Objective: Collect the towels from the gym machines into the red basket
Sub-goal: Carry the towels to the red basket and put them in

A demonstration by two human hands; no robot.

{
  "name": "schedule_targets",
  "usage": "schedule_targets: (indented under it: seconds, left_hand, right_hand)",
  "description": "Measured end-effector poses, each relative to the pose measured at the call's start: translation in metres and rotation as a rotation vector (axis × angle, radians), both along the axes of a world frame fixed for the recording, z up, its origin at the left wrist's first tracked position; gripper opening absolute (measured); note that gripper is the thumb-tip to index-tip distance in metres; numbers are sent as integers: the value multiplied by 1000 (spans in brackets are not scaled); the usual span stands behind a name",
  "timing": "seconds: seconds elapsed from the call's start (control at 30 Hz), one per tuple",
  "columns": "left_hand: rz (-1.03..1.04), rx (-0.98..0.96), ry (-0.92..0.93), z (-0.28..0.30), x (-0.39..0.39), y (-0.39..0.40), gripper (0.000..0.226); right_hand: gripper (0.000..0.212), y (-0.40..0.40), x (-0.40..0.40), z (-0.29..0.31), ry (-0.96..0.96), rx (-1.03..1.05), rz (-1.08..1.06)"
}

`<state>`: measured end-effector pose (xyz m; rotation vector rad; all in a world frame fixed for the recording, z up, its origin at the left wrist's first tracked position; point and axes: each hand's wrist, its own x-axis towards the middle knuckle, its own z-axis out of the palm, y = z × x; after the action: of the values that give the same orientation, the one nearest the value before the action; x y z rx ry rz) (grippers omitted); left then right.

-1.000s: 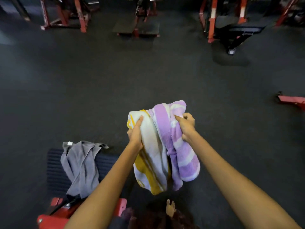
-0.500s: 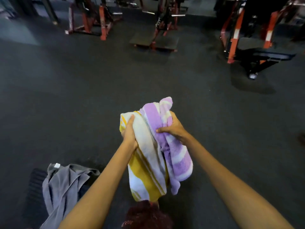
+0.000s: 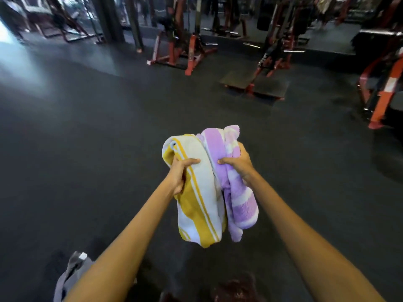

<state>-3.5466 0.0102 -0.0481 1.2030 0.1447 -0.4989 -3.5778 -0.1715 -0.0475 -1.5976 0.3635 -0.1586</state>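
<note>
Over dark rubber floor [image 3: 87, 149] ringed by red machines [image 3: 189, 51], both hands' fingers [image 3: 192, 161] clamp striped towels [image 3: 207, 192].

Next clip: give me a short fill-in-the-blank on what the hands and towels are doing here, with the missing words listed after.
1. The left hand grips the towel striped white and ____.
2. The right hand grips the towel striped white and ____.
3. A third towel, lying at lower left beside the left forearm, is ____ in colour.
4. The red basket is ____ in this view.

Missing words: yellow; purple; grey; not visible
</note>
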Motion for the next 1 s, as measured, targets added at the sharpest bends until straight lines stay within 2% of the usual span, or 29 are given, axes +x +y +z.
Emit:
schedule_targets:
  seconds: [0.17, 0.33, 0.5, 0.73, 0.9, 1.0]
  left_hand:
    - [137, 79, -85, -13, 80, -3, 59]
    - [433, 145, -100, -14, 167, -2, 60]
    - [728, 195, -104, -2, 222, 23, 52]
    - [1134, 167, -8, -16, 260, 97, 50]
    - [1407, 91, 146, -33, 291, 169, 69]
    - [1545, 78, 156, -39, 315, 219, 63]
  right_hand:
    - [71, -5, 96, 2, 9, 48, 97]
    - [70, 1, 216, 10, 54, 64, 311]
    - [77, 40, 311, 29, 78, 11, 504]
    - [74, 144, 401, 16, 84, -8, 833]
    - [76, 246, 453, -10, 114, -8, 1028]
    - [75, 312, 485, -22, 149, -7, 1123]
